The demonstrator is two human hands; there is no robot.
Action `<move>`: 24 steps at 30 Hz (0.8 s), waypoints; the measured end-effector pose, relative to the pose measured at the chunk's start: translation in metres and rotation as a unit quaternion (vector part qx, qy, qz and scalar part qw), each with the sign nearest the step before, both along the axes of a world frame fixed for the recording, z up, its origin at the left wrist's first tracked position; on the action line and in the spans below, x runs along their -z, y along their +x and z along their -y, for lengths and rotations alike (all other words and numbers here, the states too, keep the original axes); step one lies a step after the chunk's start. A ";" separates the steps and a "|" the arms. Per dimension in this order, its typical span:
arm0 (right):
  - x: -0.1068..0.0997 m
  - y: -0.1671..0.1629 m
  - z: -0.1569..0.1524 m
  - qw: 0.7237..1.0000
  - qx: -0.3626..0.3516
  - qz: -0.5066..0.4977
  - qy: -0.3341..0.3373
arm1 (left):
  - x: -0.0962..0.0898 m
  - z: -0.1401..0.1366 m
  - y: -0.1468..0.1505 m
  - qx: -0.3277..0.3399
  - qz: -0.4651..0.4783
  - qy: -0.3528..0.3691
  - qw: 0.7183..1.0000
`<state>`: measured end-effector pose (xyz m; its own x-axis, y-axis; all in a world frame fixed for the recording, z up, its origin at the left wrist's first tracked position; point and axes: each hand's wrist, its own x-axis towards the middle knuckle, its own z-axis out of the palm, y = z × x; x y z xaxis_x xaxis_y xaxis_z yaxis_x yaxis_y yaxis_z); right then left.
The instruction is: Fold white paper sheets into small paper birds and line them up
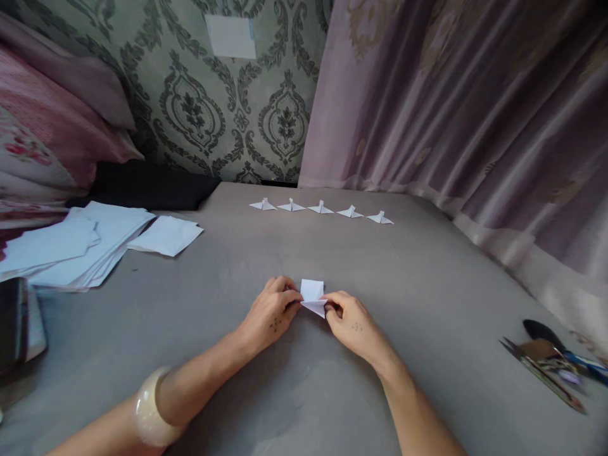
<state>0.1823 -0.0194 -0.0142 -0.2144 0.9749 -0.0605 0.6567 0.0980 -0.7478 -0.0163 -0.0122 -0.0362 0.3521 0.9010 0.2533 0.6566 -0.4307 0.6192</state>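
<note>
Between my two hands is a small piece of folded white paper (312, 291), its near part creased into a slanted, pointed flap. My left hand (274, 310) pinches the paper's left edge between thumb and fingers. On the opposite side, my right hand (350, 322) grips the right edge the same way, its fingers curled in. Both hands rest low over the grey table surface (228, 259). Farther back stands a row of several small folded paper figures (320, 208) with pointed wings.
Loose white paper sheets (90, 244) lie at the left, with a smaller stack of squares (167, 236) beside them. A dark phone-like object (12, 326) sits at the left edge. Pointed metal tools (541, 373) lie at the right. A curtain (427, 114) borders the right side.
</note>
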 end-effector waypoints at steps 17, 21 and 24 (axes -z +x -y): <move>0.007 -0.016 -0.006 0.983 0.079 0.138 0.085 | 0.006 -0.011 0.012 -0.087 0.036 -0.049 0.994; 0.005 -0.020 -0.007 0.979 0.093 0.164 0.079 | 0.007 -0.011 0.013 -0.090 0.028 -0.041 0.995; 0.005 -0.022 -0.009 0.977 0.099 0.176 0.071 | 0.006 -0.011 0.014 -0.095 0.016 -0.041 0.994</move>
